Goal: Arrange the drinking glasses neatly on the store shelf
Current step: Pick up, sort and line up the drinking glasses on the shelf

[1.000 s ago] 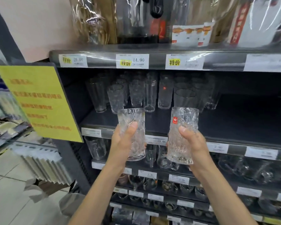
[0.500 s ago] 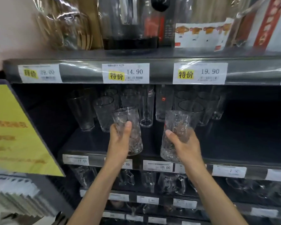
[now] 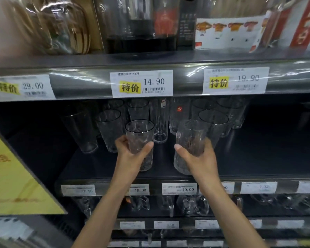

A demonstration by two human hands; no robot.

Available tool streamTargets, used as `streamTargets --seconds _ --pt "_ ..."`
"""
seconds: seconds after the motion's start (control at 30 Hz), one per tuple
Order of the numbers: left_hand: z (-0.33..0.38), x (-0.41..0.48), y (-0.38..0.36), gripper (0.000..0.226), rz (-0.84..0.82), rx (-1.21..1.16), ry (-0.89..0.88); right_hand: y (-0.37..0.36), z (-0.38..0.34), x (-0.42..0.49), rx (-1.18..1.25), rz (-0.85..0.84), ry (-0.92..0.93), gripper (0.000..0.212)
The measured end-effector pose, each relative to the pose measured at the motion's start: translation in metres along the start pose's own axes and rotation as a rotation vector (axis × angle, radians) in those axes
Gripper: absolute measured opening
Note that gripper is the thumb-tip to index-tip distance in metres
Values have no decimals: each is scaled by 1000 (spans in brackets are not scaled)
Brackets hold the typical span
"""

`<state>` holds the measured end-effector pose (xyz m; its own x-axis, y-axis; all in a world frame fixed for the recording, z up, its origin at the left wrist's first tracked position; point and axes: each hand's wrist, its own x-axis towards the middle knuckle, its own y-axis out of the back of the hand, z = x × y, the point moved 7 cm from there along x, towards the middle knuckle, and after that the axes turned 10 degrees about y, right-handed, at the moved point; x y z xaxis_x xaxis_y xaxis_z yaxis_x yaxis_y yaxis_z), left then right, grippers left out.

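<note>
I hold two clear textured drinking glasses upright inside the dark middle shelf [image 3: 97,169]. My left hand [image 3: 131,156] grips the left glass [image 3: 140,135] round its lower half. My right hand [image 3: 199,158] grips the right glass [image 3: 191,138], whose base is close to the shelf floor near the front edge. Whether either base touches the shelf I cannot tell. Behind them stand several more clear glasses [image 3: 108,129] in rough rows, some tall and narrow [image 3: 160,122].
The shelf above [image 3: 186,81] carries price tags and wrapped boxes and hangs low over the glasses. The right part of the middle shelf [image 3: 267,154] is bare. A yellow sign [image 3: 13,176] juts out at the left. Lower shelves hold glass mugs [image 3: 191,204].
Both hands have carried the glasses forward and down into the middle shelf, in front of the standing rows. The camera has moved closer to the shelf.
</note>
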<state>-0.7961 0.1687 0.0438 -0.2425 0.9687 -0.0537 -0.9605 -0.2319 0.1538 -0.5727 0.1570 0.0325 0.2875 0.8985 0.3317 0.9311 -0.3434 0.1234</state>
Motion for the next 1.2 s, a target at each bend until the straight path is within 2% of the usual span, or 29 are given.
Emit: streamTargets --seconds 0.13,0.33,0.43,0.53,0.73,0.83,1.03,1.2 --pt "-4 4 1 67 -5 -16 -1 -4 0 -3 -54 7 22 90" --pt "-7 7 8 68 -13 9 -41 -2 -3 -7 -217 10 42 89" --pt "-9 6 14 68 -2 26 -56 3 -9 -16 -411 70 75 98" --pt "-8 2 19 65 50 80 -71 7 -11 -26 -483 143 100 99" --pt "-9 -5 26 72 261 131 -68 9 -10 -30 -439 174 73 85" --pt "-8 -4 26 67 300 152 -71 10 -10 -27 -466 158 84 73" --pt "-3 4 27 50 348 173 -166 11 -10 -17 -553 151 144 62" --pt "-6 16 29 60 370 189 -185 12 -8 -8 -543 177 117 62"
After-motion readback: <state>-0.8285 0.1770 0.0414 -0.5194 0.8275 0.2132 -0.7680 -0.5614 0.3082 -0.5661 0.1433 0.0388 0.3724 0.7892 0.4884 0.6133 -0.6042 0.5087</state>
